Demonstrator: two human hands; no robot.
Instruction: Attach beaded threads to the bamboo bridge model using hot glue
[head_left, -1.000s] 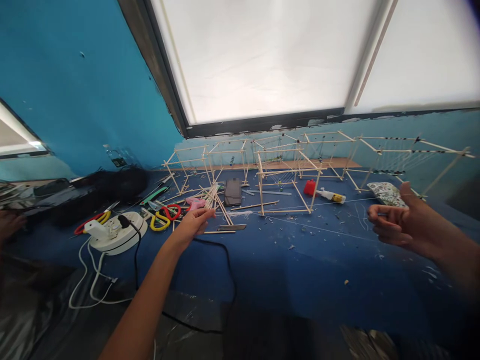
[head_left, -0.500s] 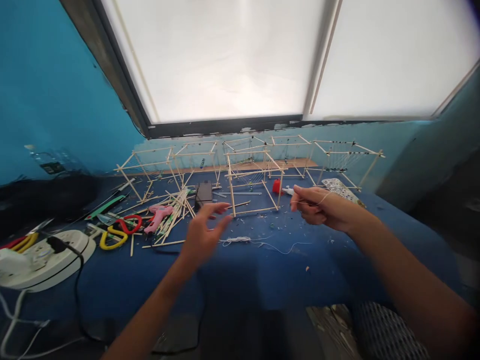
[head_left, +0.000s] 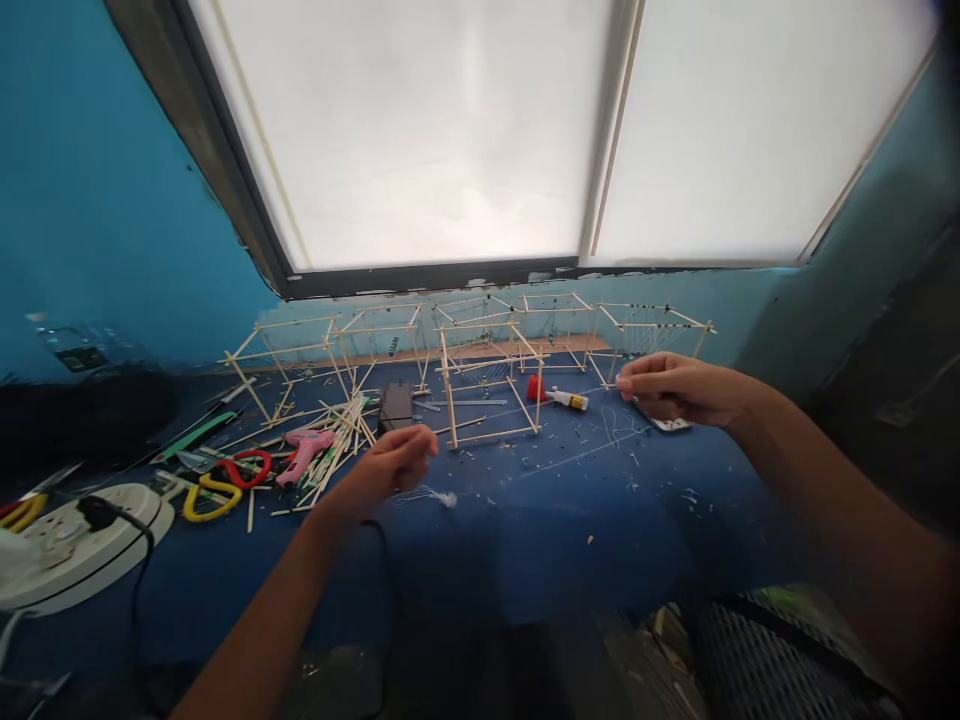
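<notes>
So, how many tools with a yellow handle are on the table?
2: scissors left of the pink glue gun, and another tool cut off at the left picture edge; others may be hidden.

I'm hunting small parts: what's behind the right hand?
Above the right hand, the top of a strung stick frame shows; below, the edge of a white flat item. The hand hides the item's remainder and some of the frame's lower part.

Nearer the edge, the table (head_left: pixel 540 560) leaves open room between the left hand (head_left: pixel 401 460) and right hand (head_left: pixel 660 390), though a thin thread (head_left: pixel 577 458) crosses it, height unclear. Beyond, upright frames (head_left: pixel 448 390) bar the way back; sticks (head_left: pixel 337 450), glue gun (head_left: pixel 303 455) and scissors (head_left: pixel 214 517) crowd the left.
</notes>
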